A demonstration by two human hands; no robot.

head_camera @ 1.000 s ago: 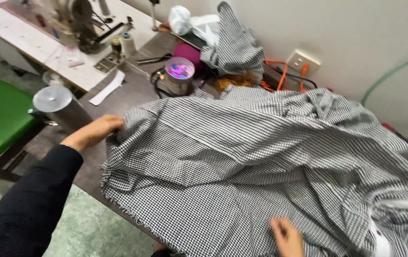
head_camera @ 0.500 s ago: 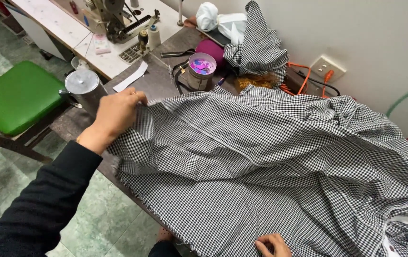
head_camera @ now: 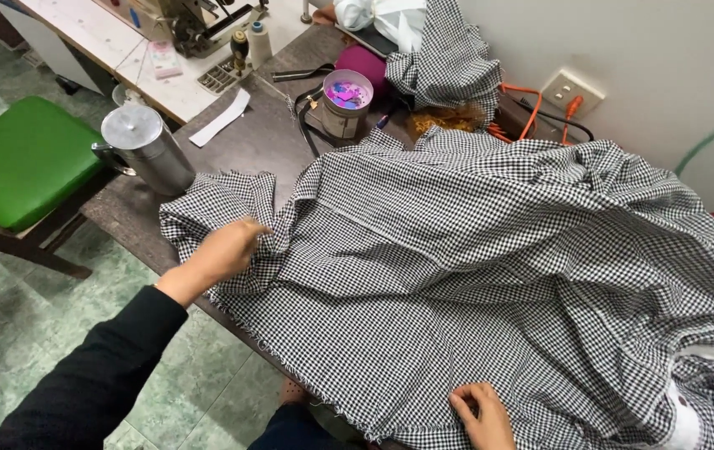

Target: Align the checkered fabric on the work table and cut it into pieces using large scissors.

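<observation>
Our left hand pinches a fold of the checked fabric, our right hand presses its hem flat; spreading looks half done, creases remaining between them.

- Your right hand is cut off by the bottom edge.
- The checked fabric runs off the right edge.
- Your left hand's fingertips vanish into a fold.

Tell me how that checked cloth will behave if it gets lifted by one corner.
The checked cloth would probably droop and trail: it already lies in soft folds and bunches under the left hand. It looks thin, so likely light. Its frayed near edge, by the right hand, may shed threads when tugged.
</observation>
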